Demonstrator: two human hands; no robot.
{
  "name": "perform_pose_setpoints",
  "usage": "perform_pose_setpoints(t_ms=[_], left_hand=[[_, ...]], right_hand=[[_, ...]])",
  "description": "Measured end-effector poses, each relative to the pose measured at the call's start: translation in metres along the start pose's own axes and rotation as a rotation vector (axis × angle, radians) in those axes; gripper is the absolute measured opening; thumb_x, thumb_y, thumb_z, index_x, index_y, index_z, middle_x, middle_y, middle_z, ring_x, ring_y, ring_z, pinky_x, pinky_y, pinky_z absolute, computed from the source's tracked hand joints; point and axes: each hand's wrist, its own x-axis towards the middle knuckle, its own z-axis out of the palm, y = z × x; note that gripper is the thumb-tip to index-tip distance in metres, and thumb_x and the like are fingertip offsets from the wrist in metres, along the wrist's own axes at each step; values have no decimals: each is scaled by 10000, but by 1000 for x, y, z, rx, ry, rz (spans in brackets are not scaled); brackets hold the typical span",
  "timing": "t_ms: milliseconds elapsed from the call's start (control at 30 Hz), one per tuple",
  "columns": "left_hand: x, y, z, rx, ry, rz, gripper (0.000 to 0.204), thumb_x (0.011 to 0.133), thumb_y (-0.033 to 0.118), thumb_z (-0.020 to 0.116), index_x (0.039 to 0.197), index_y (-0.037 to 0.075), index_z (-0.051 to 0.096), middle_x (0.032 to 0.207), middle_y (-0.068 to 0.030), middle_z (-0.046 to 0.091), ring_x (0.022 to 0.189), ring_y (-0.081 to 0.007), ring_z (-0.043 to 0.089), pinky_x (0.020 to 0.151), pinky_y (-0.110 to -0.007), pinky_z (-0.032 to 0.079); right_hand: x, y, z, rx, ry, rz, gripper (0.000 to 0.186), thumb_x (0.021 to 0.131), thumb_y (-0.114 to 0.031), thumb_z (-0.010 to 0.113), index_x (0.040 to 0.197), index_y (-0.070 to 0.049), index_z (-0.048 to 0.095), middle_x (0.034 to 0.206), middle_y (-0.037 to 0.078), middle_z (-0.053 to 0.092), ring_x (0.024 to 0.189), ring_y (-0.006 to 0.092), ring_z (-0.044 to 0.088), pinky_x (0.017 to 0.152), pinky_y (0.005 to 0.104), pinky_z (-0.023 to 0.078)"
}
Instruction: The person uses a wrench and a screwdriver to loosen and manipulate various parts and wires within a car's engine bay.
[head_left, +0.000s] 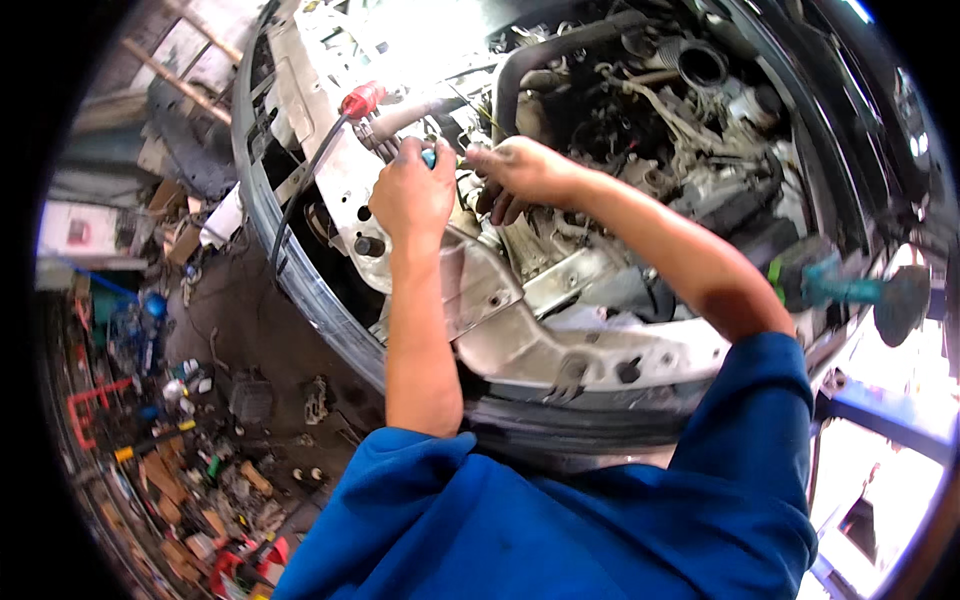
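Observation:
My left hand (413,195) is closed on a small teal object (429,157) above the pale front panel (470,290) of an open engine bay. My right hand (525,175) is just to its right, fingers curled round something mostly hidden, with thumb and index finger near the teal object. What lies between the fingertips is too small to make out. A red plug-like fitting (363,99) on a black cable (320,155) sits just beyond my left hand, the cable running down over the front edge. Engine parts and hoses (660,120) surround my hands.
A teal-and-black cordless power tool (840,287) rests at the bay's right side, beside my right forearm. The dark bumper (320,330) curves along the car's front. A cluttered floor (200,420) with tools, cardboard and scraps lies at left. A blue metal beam (890,420) stands at right.

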Motion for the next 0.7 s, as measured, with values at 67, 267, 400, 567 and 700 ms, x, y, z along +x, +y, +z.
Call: perform_pose_setpoints(t_ms=[67,267,400,567,700], left_hand=[[0,2,4,-9,-114,12,355,863,410,575,955,74,643,809,-195,685,783,-395,665,690,-482,517],[-14,10,-19,-150,-348,350,374,830,310,647,1032,2,581,905,-228,670,837,-388,659,737,-490,522],[5,-23,-16,-429,-606,616,414,831,348,665,1043,-5,612,867,-194,676,779,-346,670,717,-436,518],[81,-14,-8,-490,-844,879,317,865,283,602,952,-15,668,792,-196,667,751,-324,657,719,-402,506],[124,11,81,50,-1231,1000,317,914,302,551,985,17,669,1011,-165,656,926,-304,622,807,-383,492]], right_hand=[[-14,-13,6,216,65,87,585,982,-489,430,995,72,597,764,128,643,654,216,672,544,324,554],[-12,-21,28,399,353,217,436,945,-387,531,987,37,624,853,110,617,745,222,620,636,435,531],[-26,-23,43,621,472,241,260,920,-278,561,987,-38,635,748,63,584,595,178,570,529,360,496],[-29,26,18,392,433,348,251,917,-255,511,867,-32,615,697,46,575,557,143,553,476,302,473],[-4,49,8,-148,328,471,367,882,-303,511,696,2,596,565,50,549,456,154,522,409,310,428]])
